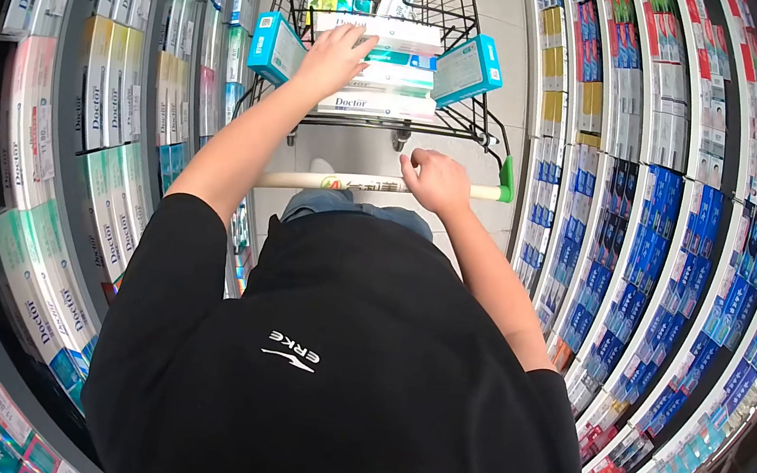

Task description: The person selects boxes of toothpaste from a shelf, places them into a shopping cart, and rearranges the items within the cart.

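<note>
With the left hand (335, 56) over the top white box (408, 37) of the stack (379, 103) in the cart (462, 135), press lightly and keep edges square; the right hand (437, 183) at the handle (377, 183) can steady things (whether either hand grips, I cannot tell)

"ERKE" on black shirt (424, 322), "Doctor" on stacked white boxes (390, 107), "Doctor" again on boxes shelved at left (110, 84)

Shopping cart (376, 123) partly beyond top edge
</note>
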`<state>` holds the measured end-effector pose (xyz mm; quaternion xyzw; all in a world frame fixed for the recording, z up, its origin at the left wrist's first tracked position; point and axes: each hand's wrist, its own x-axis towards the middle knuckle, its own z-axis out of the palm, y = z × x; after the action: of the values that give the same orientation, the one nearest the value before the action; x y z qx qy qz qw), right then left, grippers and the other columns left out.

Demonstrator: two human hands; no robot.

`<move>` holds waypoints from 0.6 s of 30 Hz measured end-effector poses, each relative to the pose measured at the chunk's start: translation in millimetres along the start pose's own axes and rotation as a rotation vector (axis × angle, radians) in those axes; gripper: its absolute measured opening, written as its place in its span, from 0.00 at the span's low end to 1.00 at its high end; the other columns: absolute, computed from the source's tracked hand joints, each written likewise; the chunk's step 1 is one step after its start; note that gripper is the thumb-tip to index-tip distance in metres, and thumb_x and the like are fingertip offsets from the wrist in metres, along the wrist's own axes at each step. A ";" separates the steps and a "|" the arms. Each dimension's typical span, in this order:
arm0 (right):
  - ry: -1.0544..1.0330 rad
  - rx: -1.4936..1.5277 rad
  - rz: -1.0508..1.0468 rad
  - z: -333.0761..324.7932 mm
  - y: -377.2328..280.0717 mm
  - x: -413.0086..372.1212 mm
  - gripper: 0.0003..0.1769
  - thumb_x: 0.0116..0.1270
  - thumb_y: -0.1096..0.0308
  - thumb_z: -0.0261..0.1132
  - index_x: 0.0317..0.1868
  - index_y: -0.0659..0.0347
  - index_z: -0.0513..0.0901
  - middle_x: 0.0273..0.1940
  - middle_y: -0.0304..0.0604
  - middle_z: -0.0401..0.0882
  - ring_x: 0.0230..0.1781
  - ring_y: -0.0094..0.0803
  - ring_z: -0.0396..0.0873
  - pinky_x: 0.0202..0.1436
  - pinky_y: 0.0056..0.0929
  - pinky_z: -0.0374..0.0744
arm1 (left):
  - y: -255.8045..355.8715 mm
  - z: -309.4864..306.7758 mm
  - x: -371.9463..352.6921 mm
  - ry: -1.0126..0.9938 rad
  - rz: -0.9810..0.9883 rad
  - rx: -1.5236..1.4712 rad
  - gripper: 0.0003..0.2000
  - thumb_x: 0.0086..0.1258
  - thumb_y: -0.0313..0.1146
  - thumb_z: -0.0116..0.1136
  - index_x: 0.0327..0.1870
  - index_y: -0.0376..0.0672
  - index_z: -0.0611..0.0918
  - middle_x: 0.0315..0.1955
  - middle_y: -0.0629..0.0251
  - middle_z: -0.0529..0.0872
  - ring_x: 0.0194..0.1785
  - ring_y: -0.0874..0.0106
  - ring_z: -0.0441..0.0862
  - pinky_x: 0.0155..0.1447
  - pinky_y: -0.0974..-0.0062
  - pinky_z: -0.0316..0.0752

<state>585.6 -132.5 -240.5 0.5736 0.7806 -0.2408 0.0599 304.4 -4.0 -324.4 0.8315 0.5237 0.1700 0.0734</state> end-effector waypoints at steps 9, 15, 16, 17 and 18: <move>0.006 -0.001 -0.007 -5.1 3.8 9.3 0.26 0.79 0.44 0.58 0.35 0.58 0.87 0.37 0.52 0.90 0.41 0.55 0.89 0.49 0.55 0.85 | 3.0 7.4 -1.0 0.063 -0.064 -0.007 0.31 0.70 0.38 0.73 0.75 0.50 0.79 0.72 0.55 0.79 0.76 0.54 0.74 0.78 0.52 0.70; 0.043 -0.019 -0.038 -16.9 3.9 26.0 0.25 0.79 0.45 0.60 0.36 0.57 0.88 0.38 0.54 0.90 0.42 0.55 0.89 0.48 0.55 0.84 | -36.8 -81.3 -14.0 0.169 -0.166 0.027 0.31 0.71 0.41 0.71 0.74 0.45 0.79 0.72 0.51 0.79 0.77 0.51 0.73 0.81 0.51 0.67; 0.040 -0.022 -0.033 -19.0 5.4 28.7 0.25 0.79 0.45 0.60 0.36 0.57 0.88 0.37 0.54 0.90 0.42 0.56 0.89 0.49 0.55 0.84 | -43.9 -100.5 -14.4 0.179 -0.204 0.046 0.30 0.71 0.42 0.71 0.74 0.44 0.79 0.72 0.50 0.79 0.77 0.51 0.73 0.81 0.52 0.66; 0.038 -0.026 -0.023 -21.5 7.3 32.6 0.26 0.79 0.44 0.60 0.36 0.57 0.88 0.37 0.54 0.90 0.42 0.56 0.88 0.49 0.55 0.84 | -62.9 -119.5 -16.6 0.249 -0.206 0.142 0.31 0.71 0.43 0.71 0.73 0.43 0.79 0.71 0.50 0.80 0.76 0.50 0.74 0.81 0.51 0.67; 0.047 -0.025 -0.044 -22.4 9.4 36.7 0.26 0.79 0.44 0.60 0.36 0.57 0.88 0.37 0.54 0.90 0.42 0.56 0.88 0.49 0.55 0.84 | -87.2 -138.5 -18.4 0.311 -0.213 0.229 0.30 0.70 0.43 0.72 0.72 0.42 0.80 0.70 0.50 0.81 0.75 0.50 0.76 0.79 0.51 0.68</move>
<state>586.1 -88.5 -237.3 0.5611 0.7971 -0.2189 0.0434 173.6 10.3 -225.4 0.7383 0.6293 0.2269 -0.0857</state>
